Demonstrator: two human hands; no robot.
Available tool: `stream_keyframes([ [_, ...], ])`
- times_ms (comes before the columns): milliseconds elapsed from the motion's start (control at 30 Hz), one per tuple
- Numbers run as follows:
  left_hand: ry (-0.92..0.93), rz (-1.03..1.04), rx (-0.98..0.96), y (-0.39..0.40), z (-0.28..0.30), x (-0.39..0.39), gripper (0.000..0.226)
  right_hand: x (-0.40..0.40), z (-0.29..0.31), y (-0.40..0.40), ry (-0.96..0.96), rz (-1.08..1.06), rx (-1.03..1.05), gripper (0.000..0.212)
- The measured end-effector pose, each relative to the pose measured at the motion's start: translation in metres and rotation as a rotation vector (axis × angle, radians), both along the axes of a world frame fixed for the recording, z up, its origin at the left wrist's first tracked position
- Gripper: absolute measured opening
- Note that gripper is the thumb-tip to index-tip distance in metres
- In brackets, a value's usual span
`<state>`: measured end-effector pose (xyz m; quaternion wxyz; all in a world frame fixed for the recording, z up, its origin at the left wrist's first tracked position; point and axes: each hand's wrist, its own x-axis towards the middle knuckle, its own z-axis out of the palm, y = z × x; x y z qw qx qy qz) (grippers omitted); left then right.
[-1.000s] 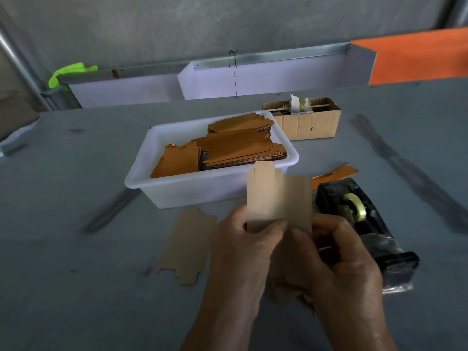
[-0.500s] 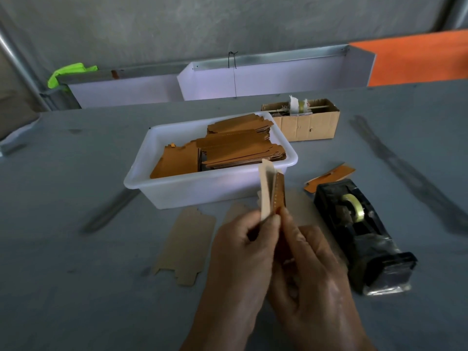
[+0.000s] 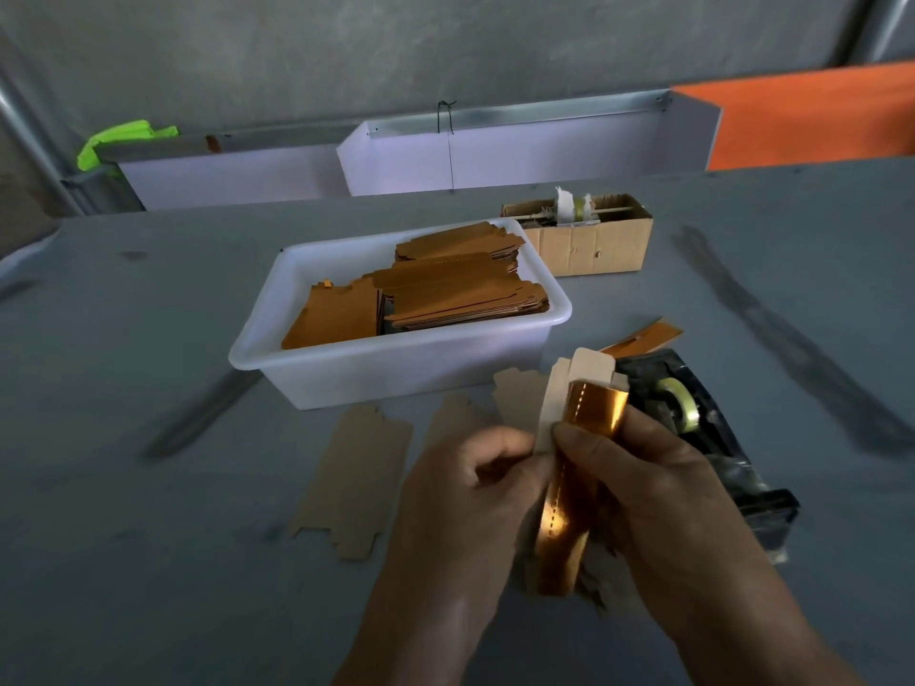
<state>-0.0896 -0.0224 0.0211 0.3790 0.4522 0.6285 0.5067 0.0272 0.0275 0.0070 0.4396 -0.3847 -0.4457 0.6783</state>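
Carton blank — flat a second ago — now folds into a sleeve. Left hand and right hand pinch it.

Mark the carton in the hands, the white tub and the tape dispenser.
carton [image 3: 594,413], head view, glossy orange face above the thumb.
white tub [image 3: 396,373], head view, front wall.
tape dispenser [image 3: 718,433], head view, black body beside the roll.

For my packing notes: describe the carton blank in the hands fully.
The carton blank is thin card, glossy orange outside with a dotted line, plain brown inside, tab flap on top. Half folded, roughly upright above the table. The left hand pinches its brown panel; the right hand grips the orange side.
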Motion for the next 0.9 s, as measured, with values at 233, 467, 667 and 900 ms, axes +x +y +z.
stream_keyframes([
  [233,0.222,0.256,0.133,0.002,-0.013,0.014,0.007,-0.003,-0.002,-0.004,-0.032,-0.062,-0.009,0.014],
  [467,1.126,0.293,0.332,-0.002,-0.018,0.029,0.025,-0.007,-0.002,-0.008,-0.05,-0.093,-0.029,0.011],
  [667,1.091,0.23,0.252,-0.005,-0.037,0.033,0.037,-0.004,-0.001,-0.012,-0.037,-0.055,-0.066,0.022],
  [900,0.947,0.192,0.357,-0.013,-0.039,0.026,0.034,-0.008,-0.009,-0.012,-0.104,-0.086,-0.019,0.015],
])
